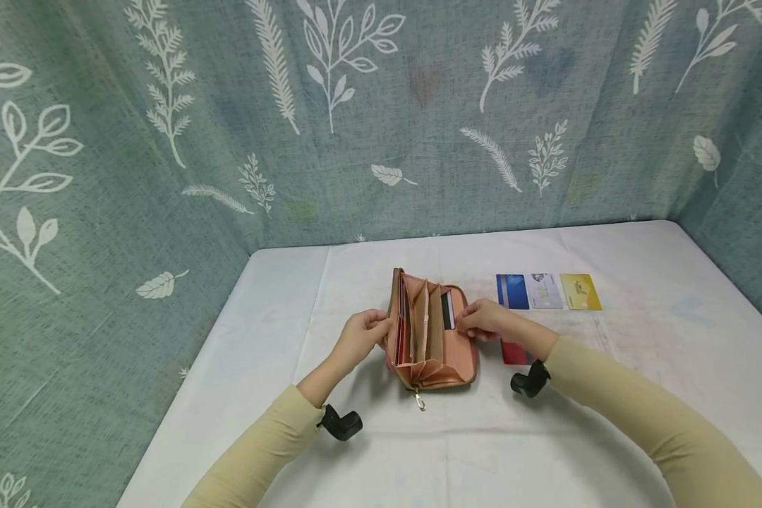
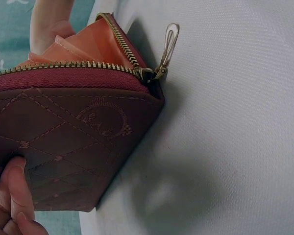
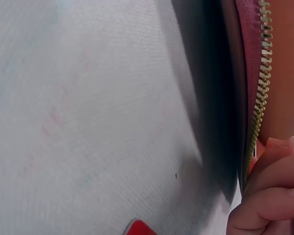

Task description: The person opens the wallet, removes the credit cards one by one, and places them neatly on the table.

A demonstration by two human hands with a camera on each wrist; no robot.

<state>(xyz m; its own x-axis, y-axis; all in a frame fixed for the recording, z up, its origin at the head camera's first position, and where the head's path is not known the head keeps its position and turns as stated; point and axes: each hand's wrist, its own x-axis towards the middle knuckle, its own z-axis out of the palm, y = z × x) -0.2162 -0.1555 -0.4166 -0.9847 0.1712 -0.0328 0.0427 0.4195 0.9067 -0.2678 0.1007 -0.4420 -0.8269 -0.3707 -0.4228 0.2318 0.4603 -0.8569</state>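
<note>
A pink zip wallet [image 1: 433, 335] lies open on the white table [image 1: 609, 395], its accordion pockets facing up. A card with a black stripe [image 1: 447, 310] stands in one of the right-hand pockets. My left hand [image 1: 362, 337] grips the wallet's left wall; its fingers [image 2: 12, 196] press the quilted outer side [image 2: 68, 132]. My right hand [image 1: 484, 319] holds the right wall, with its fingers [image 3: 272, 193] curled over the zipper edge [image 3: 259, 88]. The zipper pull [image 2: 169, 44] hangs at the near end.
Three cards lie in a row to the right of the wallet: blue [image 1: 512, 291], pale grey [image 1: 544, 291] and yellow [image 1: 581, 291]. A red card [image 1: 514, 351] lies half under my right wrist, and its corner [image 3: 139, 228] also shows. Leaf-print cloth walls [image 1: 101, 212] enclose the table.
</note>
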